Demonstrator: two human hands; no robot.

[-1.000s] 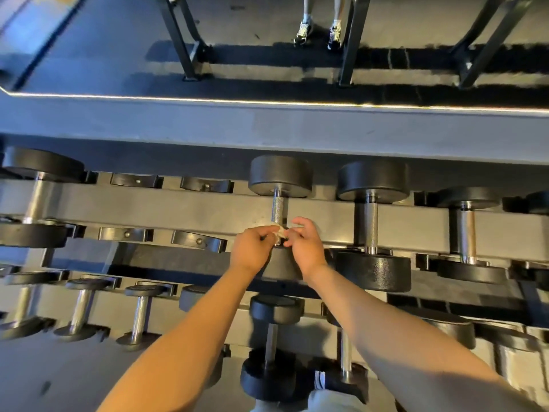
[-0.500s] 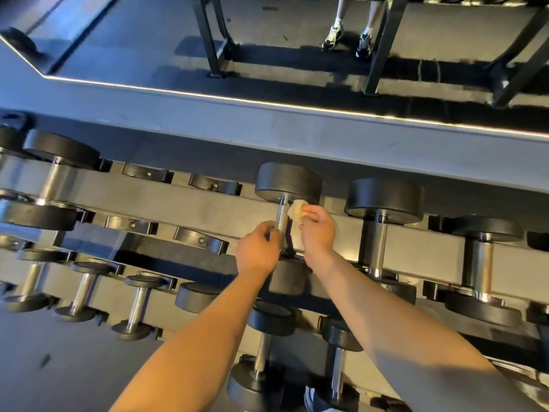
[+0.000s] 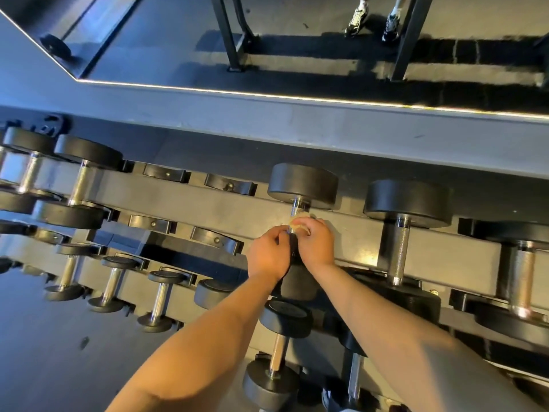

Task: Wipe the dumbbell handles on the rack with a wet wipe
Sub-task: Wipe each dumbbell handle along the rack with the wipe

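Note:
A black dumbbell [image 3: 303, 182] lies on the top shelf of the rack [image 3: 208, 203], its chrome handle [image 3: 297, 208] showing just below the far head. My right hand [image 3: 316, 243] holds a crumpled pale wet wipe [image 3: 298, 223] against the handle's middle. My left hand [image 3: 267, 255] grips the same handle from the left side. Both hands hide the lower half of the handle and part of the near head.
Bigger dumbbells [image 3: 407, 203] sit to the right, others [image 3: 86, 153] at the far left, with empty cradles [image 3: 166, 173] between. Small dumbbells [image 3: 159, 298] fill the lower shelf. A mirror wall behind reflects a person's shoes [image 3: 374, 19] and frame legs.
My right hand has slid the wipe back down the handle from near the far head, meeting my left hand again. The view has shifted left and down.

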